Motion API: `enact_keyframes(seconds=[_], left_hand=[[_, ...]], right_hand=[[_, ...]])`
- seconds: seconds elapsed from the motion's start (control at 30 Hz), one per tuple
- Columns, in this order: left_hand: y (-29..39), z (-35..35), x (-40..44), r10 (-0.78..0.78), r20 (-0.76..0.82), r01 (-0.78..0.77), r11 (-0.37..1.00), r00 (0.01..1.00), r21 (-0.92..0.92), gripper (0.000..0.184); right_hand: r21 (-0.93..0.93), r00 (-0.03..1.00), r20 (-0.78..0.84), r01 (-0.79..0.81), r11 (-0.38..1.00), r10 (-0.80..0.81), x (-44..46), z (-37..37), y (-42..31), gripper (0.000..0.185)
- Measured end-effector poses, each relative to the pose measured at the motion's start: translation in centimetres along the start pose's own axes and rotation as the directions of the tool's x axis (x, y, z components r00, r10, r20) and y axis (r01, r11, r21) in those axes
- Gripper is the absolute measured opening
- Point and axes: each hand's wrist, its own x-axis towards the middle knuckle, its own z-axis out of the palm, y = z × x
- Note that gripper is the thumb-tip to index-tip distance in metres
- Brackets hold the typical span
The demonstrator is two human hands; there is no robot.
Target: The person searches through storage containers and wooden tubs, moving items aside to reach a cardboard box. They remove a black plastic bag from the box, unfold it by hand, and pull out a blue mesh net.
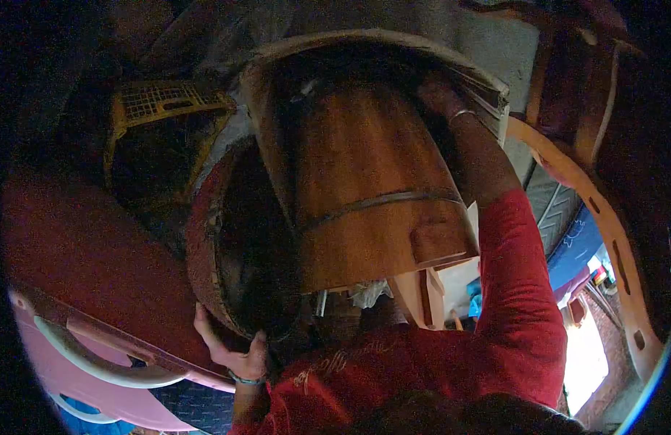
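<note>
Gripping round tub (200,250) at rim: L hand (234,355). R hand (438,96) is sitting in shadow nr wooden panel (372,156); can't tell its grip.

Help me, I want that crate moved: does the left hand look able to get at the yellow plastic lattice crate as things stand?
Probably not: the left hand holds the near edge of the round reddish container, which seems to stand between it and the yellow crate.

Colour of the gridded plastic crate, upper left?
Yellow, though dimly lit; the crate shows best in the head view.
</note>
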Motion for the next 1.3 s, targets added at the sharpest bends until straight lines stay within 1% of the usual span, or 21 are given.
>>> enact_keyframes(seconds=[0.03, 0.1, 0.13, 0.2, 0.23, 0.3, 0.33, 0.4, 0.53, 0.6, 0.67, 0.77, 0.83, 0.97, 1.0, 1.03, 1.07, 1.1, 1.17, 1.23, 1.3], left_hand=[[-0.2, 0.1, 0.1, 0.023, -0.004, -0.023, 1.0, 1.0, 0.004, 0.095], [-0.3, 0.3, 0.2, 0.043, -0.003, -0.043, 0.999, 0.999, 0.011, 0.094], [-0.2, 0.6, 0.4, 0.026, -0.001, -0.026, 1.0, 1.0, -0.011, 0.094], [-0.2, 1.0, 0.7, 0.007, 0.001, -0.007, 1.0, 1.0, -0.028, 0.094], [-0.4, 0.9, 0.9, 0.03, 0.008, -0.03, 0.999, 1.0, -0.021, 0.093], [-0.4, 0.5, 1.1, 0.058, 0.003, -0.058, 0.998, 0.998, -0.008, 0.093], [-0.3, 0.3, 1.0, 0.051, 0.007, -0.051, 0.999, 0.999, 0.0, 0.091], [-0.2, 0.0, 1.0, 0.042, 0.007, -0.042, 0.999, 0.999, 0.013, 0.09], [-1.8, -1.1, 0.7, 0.079, -0.036, -0.082, 0.995, 0.996, -0.063, 0.086], [-1.9, -1.4, 1.3, 0.073, -0.086, -0.079, 0.994, 0.994, -0.073, 0.086], [-1.3, -2.4, 1.8, 0.013, -0.142, -0.029, 0.994, 0.99, -0.107, 0.083], [-1.4, -3.9, 3.1, 0.04, -0.211, -0.056, 0.996, 0.977, -0.072, 0.079], [-1.5, -4.3, 4.2, 0.013, -0.219, -0.02, 0.999, 0.976, -0.03, 0.075], [-0.6, -3.3, 8.6, 0.098, -0.277, -0.119, 0.991, 0.956, -0.061, 0.073], [-0.4, -2.8, 9.1, 0.115, -0.336, -0.14, 0.989, 0.935, -0.053, 0.074], [0.1, -2.3, 9.2, 0.116, -0.321, -0.138, 0.989, 0.94, -0.048, 0.074], [0.5, -1.5, 9.1, 0.301, -0.314, -0.293, 0.953, 0.9, 0.072, 0.074], [1.0, -0.7, 8.6, 0.48, -0.292, -0.444, 0.877, 0.827, 0.184, 0.075], [1.4, 2.0, 6.2, 0.554, 0.117, -0.565, 0.815, 0.825, 0.128, 0.074], [0.0, 5.9, 3.3, 0.474, 0.298, -0.507, 0.861, 0.829, 0.041, 0.071], [-2.1, 9.1, 1.6, 0.316, 0.399, -0.391, 0.912, 0.861, 0.123, 0.068]], right_hand=[[-0.165, 0.992, 0.112, 0.074, 0.984, -0.056, -0.6, -1.6, -0.3, 0.039], [0.426, 0.993, -0.018, -0.094, 0.9, 0.113, -2.7, -4.6, -1.5, 0.035], [0.428, 0.994, -0.015, -0.094, 0.899, 0.111, -3.0, -4.6, -1.7, 0.035], [0.551, 0.925, -0.318, 0.001, 0.835, 0.209, -3.4, -4.5, -2.2, 0.032], [0.555, 0.927, -0.314, 0.002, 0.832, 0.207, -3.4, -4.4, -2.1, 0.032], [0.229, 0.996, 0.073, -0.065, 0.971, 0.05, -2.9, -4.9, -1.7, 0.032], [0.228, 0.997, 0.062, -0.059, 0.972, 0.046, -2.9, -5.5, -1.7, 0.032], [0.6, 0.957, 0.22, -0.285, 0.747, 0.188, -3.0, -6.6, -1.8, 0.031], [0.586, 0.986, 0.151, -0.143, 0.798, 0.066, -7.2, -7.9, -3.7, 0.031], [0.876, 0.982, -0.103, 0.013, 0.482, 0.16, -12.9, -14.2, -4.7, 0.036], [0.926, 0.977, 0.001, -0.082, 0.37, 0.214, -16.8, -14.1, -4.4, 0.041], [0.956, 0.948, -0.11, 0.017, 0.294, 0.3, -22.5, -14.5, -4.1, 0.041], [0.995, 0.905, -0.013, -0.029, 0.091, 0.425, -26.8, -14.6, -4.7, 0.042], [0.977, 0.853, -0.169, 0.079, 0.198, 0.493, -32.5, -13.2, -7.4, 0.046], [0.998, 0.845, -0.055, 0.036, 0.046, 0.531, -33.8, -12.7, -8.4, 0.046], [0.994, 0.834, 0.064, -0.003, -0.111, 0.548, -35.1, -12.3, -9.5, 0.048], [0.946, 0.819, 0.185, 0.002, -0.325, 0.543, -35.8, -11.2, -10.6, 0.052], [0.944, 0.812, 0.189, 0.005, -0.33, 0.552, -36.6, -8.5, -11.6, 0.052], [0.918, 0.856, 0.252, -0.062, -0.392, 0.453, -37.0, -2.8, -12.8, 0.053], [0.906, 0.848, 0.286, -0.087, -0.414, 0.446, -36.5, -1.8, -13.8, 0.052], [0.891, 0.837, 0.321, -0.108, -0.442, 0.442, -35.3, -1.5, -13.9, 0.05]])
